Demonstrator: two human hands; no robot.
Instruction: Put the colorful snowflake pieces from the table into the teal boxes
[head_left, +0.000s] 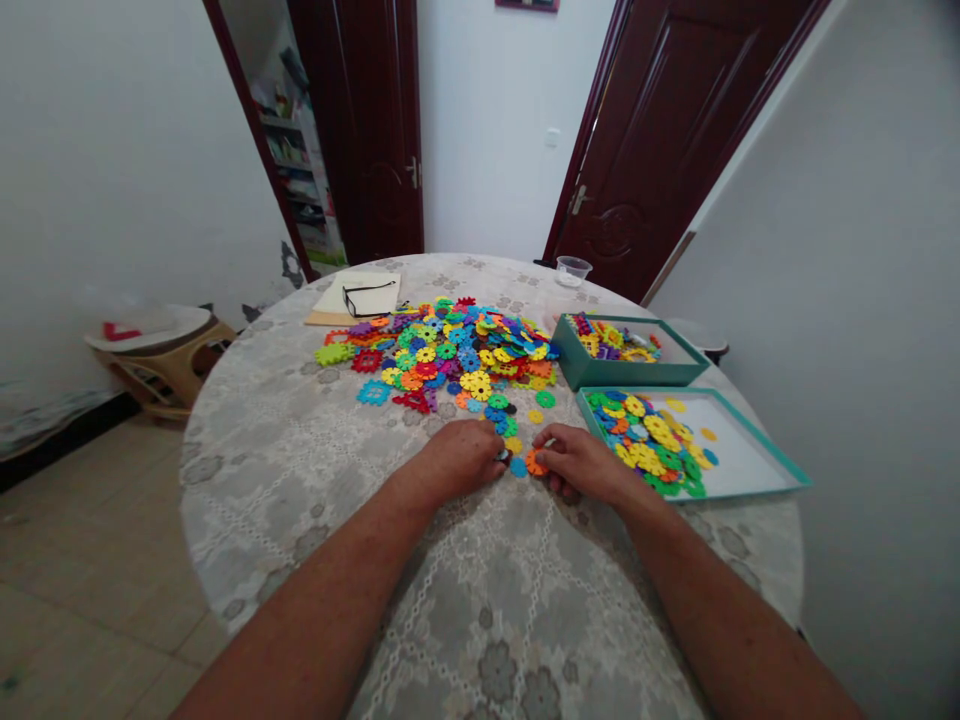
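Where the right hand (583,462) closes: orange notched disc (535,462), grasped between thumb and fingers at its edge, just right of the gap between the hands.
Left hand (466,455): fingers curled at a small pale-and-dark piece (502,455), mostly hidden; cannot tell whether gripped.
Between hands: blue disc (519,467) and yellow disc (514,445), on the cloth-covered surface (480,570).
Disc handling: judged light, thin, stiff plastic; smooth faces likely slippery; not fragile, though hard twisting might bend the notches.
Disc hold: best at the notched rim, opposite edges; flat-lying ones probably need one edge tipped up.
Ahead: heap of mixed pieces (446,352), overlapping, likely to slide.
Right side: shallow tray (750,450) part-filled with discs; green box (637,376) beyond, holding more pieces.
Far edge: eyeglasses (373,287) on a pale pad (330,299); clear cup (574,269).
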